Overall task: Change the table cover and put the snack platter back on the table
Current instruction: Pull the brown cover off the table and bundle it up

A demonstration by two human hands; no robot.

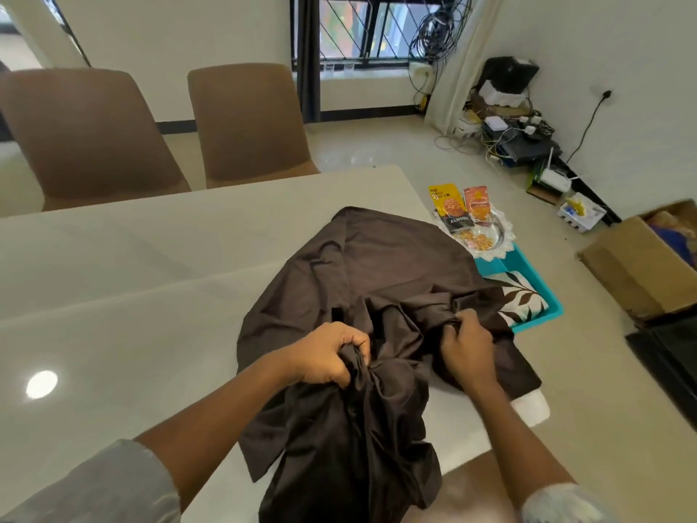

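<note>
A dark brown table cover lies bunched on the right end of the glossy white table. My left hand grips a gathered fold of it near the table's front. My right hand clutches another bunch of the same cloth a little to the right. The snack platter, a glass dish on a white lace mat with nuts and two snack packets, sits beyond the table's right edge on a teal tray. A folded leaf-print cloth lies in that tray, partly under the brown cloth.
Two brown chairs stand at the table's far side. A cardboard box sits on the floor at right. Cables and network devices clutter the far right corner by the window.
</note>
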